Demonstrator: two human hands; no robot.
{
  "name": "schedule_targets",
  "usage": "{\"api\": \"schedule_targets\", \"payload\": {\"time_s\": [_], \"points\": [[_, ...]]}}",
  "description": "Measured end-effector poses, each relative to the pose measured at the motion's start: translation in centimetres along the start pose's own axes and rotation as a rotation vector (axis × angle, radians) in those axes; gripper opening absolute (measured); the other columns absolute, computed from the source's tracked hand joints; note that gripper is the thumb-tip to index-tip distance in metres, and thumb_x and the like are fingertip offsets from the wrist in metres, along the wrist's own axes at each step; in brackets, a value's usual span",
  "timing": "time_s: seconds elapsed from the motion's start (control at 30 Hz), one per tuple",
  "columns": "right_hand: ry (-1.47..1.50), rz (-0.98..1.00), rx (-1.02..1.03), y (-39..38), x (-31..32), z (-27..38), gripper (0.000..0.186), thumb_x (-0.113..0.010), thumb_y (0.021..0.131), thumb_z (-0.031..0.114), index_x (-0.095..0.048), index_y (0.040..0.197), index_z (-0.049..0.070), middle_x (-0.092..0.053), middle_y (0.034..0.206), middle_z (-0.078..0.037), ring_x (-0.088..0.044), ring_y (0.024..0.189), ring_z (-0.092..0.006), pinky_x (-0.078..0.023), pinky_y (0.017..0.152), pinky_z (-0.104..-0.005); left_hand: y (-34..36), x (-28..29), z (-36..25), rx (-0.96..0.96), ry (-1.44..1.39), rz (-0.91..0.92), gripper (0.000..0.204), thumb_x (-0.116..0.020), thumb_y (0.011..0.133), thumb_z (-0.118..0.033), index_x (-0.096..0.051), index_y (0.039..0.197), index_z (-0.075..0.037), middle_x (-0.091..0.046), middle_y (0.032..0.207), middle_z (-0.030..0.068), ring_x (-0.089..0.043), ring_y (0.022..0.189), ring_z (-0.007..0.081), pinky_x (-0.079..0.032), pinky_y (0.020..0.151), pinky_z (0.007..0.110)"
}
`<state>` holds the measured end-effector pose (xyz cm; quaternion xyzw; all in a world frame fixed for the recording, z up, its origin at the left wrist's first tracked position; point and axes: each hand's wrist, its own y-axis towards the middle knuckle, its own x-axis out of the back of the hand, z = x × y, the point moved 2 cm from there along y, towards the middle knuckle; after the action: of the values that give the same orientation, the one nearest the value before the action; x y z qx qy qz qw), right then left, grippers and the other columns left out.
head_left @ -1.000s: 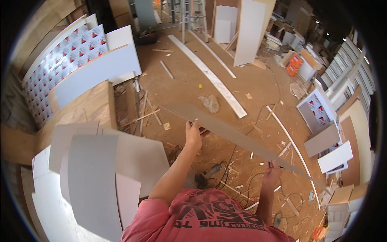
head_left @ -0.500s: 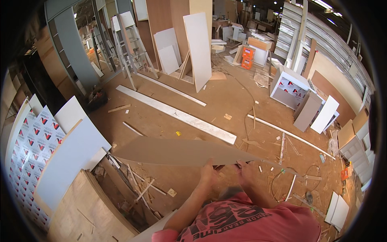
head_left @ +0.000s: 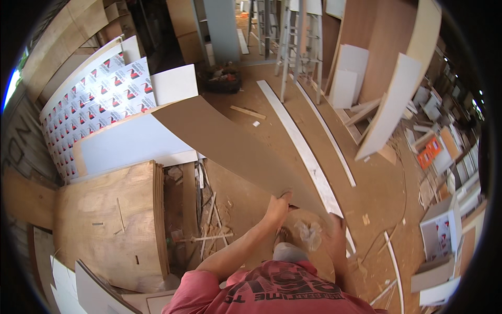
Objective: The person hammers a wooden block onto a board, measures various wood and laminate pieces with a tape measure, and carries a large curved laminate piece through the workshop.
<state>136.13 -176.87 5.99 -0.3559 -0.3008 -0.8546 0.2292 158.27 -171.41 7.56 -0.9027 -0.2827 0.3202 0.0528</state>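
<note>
A long, thin brown sheet (head_left: pixel 225 138) stretches from in front of me toward the far left. Its far end lies over or just above the light blue panel (head_left: pixel 133 141); I cannot tell whether they touch. My left hand (head_left: pixel 280 206) is closed on the sheet's near edge, thumb on top. At the sheet's near right end is my right hand (head_left: pixel 335 230), closed round the edge, its fingers partly hidden and slightly blurred. A crumpled clear plastic bag (head_left: pixel 309 234) shows on the floor between my forearms.
Stacked plywood sheets (head_left: pixel 107 225) stand at the left, before a panel with a printed film (head_left: pixel 112 91). Long white strips (head_left: pixel 306 152) lie on the floor ahead. A stepladder (head_left: pixel 300 47) and leaning white boards (head_left: pixel 389 110) stand beyond; wood scraps (head_left: pixel 212 225) litter the floor.
My view has turned left. The brown sheet has swung with me, its far end now at the blue panel. Both hands have kept hold of the sheet.
</note>
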Motion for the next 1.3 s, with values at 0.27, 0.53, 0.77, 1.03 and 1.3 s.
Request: {"api": "schedule_targets", "payload": {"time_s": [0.27, 0.53, 0.77, 1.03, 1.3], "points": [[0.059, 0.322, 0.122, 24.7, -10.1, -2.6, 0.043, -0.058, 0.082, 0.008, -0.050, 0.125, 0.003, -0.057, 0.111, -0.019, -0.054, 0.101, -0.0367, -0.046, 0.085, -0.0432, 16.5, -0.2, -11.8, -0.081, 0.078, -0.078, 0.041, -0.044, 0.093, -0.016, -0.036, 0.128, 0.004, -0.048, 0.123, 0.0186, -0.054, 0.110, 0.0310, -0.052, 0.086, 0.045], [0.012, 0.277, 0.049, 45.9, -19.7, -3.5, 0.029, -0.051, 0.091, 0.014, -0.056, 0.116, 0.001, -0.064, 0.088, -0.021, -0.062, 0.082, -0.0382, -0.048, 0.073, -0.0465, 35.3, 4.3, -23.5, 0.025, 0.403, -0.083, 0.082, -0.056, 0.089, -0.041, -0.011, 0.146, -0.004, -0.042, 0.134, 0.0222, -0.050, 0.116, 0.0317, -0.047, 0.090, 0.043], [-0.172, 0.272, -0.041, 62.4, -25.0, -2.8, 0.023, -0.051, 0.091, 0.019, -0.059, 0.101, 0.000, -0.062, 0.081, -0.024, -0.060, 0.078, -0.0426, -0.045, 0.067, -0.0484, 48.2, 9.7, -35.6, -0.252, 0.292, 0.220, 0.061, -0.053, 0.092, -0.040, -0.036, 0.140, -0.006, -0.049, 0.130, 0.0177, -0.052, 0.116, 0.0284, -0.041, 0.098, 0.040], [-0.218, 0.506, -0.022, 78.7, -39.4, -5.6, 0.024, -0.051, 0.091, 0.022, -0.055, 0.096, -0.001, -0.060, 0.080, -0.023, -0.059, 0.078, -0.0436, -0.045, 0.067, -0.0499, 53.8, 13.9, -55.7, -0.850, 0.036, 0.873, 0.053, -0.046, 0.096, -0.039, -0.050, 0.128, 0.004, -0.053, 0.123, 0.0233, -0.053, 0.114, 0.0283, -0.041, 0.098, 0.038], [-0.227, 0.748, -0.070, 100.1, -54.5, -4.2, 0.036, -0.053, 0.089, 0.028, -0.054, 0.109, -0.002, -0.061, 0.093, -0.026, -0.058, 0.089, -0.0439, -0.044, 0.077, -0.0495, 70.1, 17.5, -65.4, -0.920, 0.002, 0.891, 0.053, -0.046, 0.096, -0.038, -0.048, 0.129, 0.003, -0.052, 0.124, 0.0223, -0.052, 0.115, 0.0280, -0.041, 0.098, 0.038]]}}
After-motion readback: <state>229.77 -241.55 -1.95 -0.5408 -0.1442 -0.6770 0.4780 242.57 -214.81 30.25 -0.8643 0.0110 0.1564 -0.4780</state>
